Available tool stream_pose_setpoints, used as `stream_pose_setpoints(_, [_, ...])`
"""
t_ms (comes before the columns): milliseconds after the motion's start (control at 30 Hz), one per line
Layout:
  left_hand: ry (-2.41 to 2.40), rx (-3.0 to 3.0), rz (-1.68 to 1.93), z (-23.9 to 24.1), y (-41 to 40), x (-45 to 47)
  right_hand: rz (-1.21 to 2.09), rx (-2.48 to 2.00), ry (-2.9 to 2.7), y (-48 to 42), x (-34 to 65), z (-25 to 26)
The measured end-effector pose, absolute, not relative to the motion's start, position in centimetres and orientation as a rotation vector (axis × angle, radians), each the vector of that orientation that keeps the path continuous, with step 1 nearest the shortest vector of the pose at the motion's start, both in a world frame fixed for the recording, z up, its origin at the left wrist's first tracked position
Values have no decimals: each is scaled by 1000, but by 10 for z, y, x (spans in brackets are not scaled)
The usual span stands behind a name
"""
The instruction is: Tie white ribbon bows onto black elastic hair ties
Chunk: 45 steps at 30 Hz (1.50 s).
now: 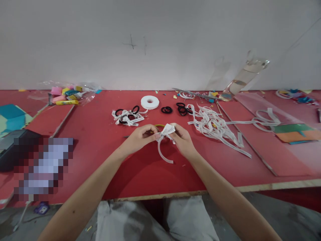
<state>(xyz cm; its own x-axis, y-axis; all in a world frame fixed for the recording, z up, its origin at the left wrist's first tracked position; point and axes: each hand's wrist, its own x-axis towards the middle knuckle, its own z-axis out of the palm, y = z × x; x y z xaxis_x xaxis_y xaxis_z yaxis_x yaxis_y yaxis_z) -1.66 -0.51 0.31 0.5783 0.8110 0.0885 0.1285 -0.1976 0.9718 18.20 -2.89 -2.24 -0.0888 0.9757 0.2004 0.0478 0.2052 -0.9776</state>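
Between both hands, above the middle of the red table, is a white printed ribbon (pixel 168 130). My left hand (pixel 141 135) pinches it from the left, fingers closed. My right hand (pixel 182 138) grips its other side, also closed. A pale, curved strip (pixel 163 154) hangs down below the fingers. Behind my hands shows a bit of something yellow and curved (pixel 159 126), mostly hidden. Just beyond lie black hair ties (pixel 166 109) and a white roll of tape (pixel 149 102). Hair ties with printed ribbon on them (pixel 129 115) lie to the left.
A tangled heap of printed ribbon (pixel 213 124) spreads at the right. Behind it a glass bottle (pixel 245 78) leans against the wall, near long scissors (pixel 195 94). Bagged coloured items (pixel 67 95) lie back left; a pixelated phone-like object (pixel 47 165) is at front left.
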Motion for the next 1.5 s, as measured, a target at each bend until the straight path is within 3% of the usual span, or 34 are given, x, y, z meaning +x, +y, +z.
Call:
stream_pose_setpoints(200, [756,2020,925,2,-6,-16,1055,-937,-1458,-35,187,-23])
stream_pose_setpoints(467, [609,2627,1240,-2,-4,-22,598,-686,-1771,-43,186,-16])
stream_pose_setpoints(700, [563,2795,1302,-11,-3,-29,113,-739,-1757,-39,182,-17])
stream_pose_setpoints(1000, [592,2735,1254,-15,-4,-34,-229,-877,-1659,-43,181,-17])
stream_pose_setpoints(1233, [610,2649,1314,-9,-4,-25,-94,-901,-1718,-39,179,-17])
stream_pose_setpoints(1500, [791,2011,1193,-2,-9,-15,529,-1005,-1639,-36,177,-20])
